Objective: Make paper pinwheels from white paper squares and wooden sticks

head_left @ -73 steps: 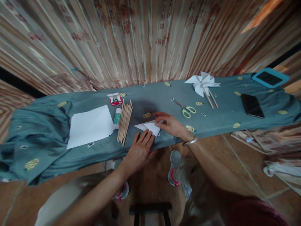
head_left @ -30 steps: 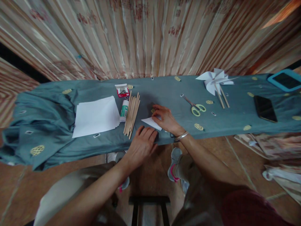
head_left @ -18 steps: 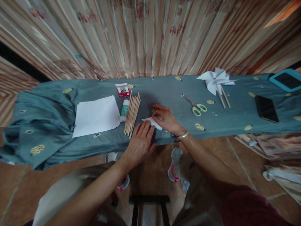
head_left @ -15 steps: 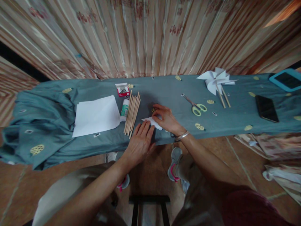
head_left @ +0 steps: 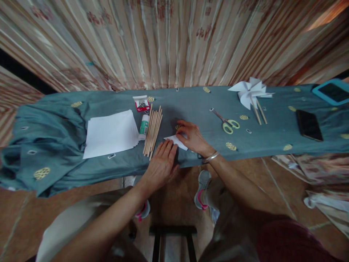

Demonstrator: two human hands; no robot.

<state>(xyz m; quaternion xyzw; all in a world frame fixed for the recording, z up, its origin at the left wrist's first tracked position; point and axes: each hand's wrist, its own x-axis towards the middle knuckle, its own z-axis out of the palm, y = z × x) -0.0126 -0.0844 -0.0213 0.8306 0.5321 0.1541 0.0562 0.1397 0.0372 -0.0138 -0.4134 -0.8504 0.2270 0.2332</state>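
Note:
A small folded piece of white paper (head_left: 178, 142) lies on the cloth-covered table between my hands. My left hand (head_left: 161, 162) rests flat, fingers stretched out, its fingertips on the paper's near left edge. From the right, my right hand (head_left: 193, 137) reaches over the paper with its thumb and fingers bent and apart, touching its upper side. Part of the paper is hidden beneath the fingers. Just left of the hands lies a bundle of thin wooden sticks (head_left: 153, 131). A glue stick (head_left: 144, 126) is beside the sticks.
A stack of white paper sheets (head_left: 111, 134) lies at left, with an open red-and-white box (head_left: 142, 104) of small metal pieces behind the glue stick. To the right are scissors (head_left: 229, 125), paper pinwheels (head_left: 249, 92) on sticks, a black phone (head_left: 309, 125) and a blue-framed device (head_left: 332, 91).
My left hand has drawn back very slightly, baring a little more of the folded paper. My right hand stays almost where it was.

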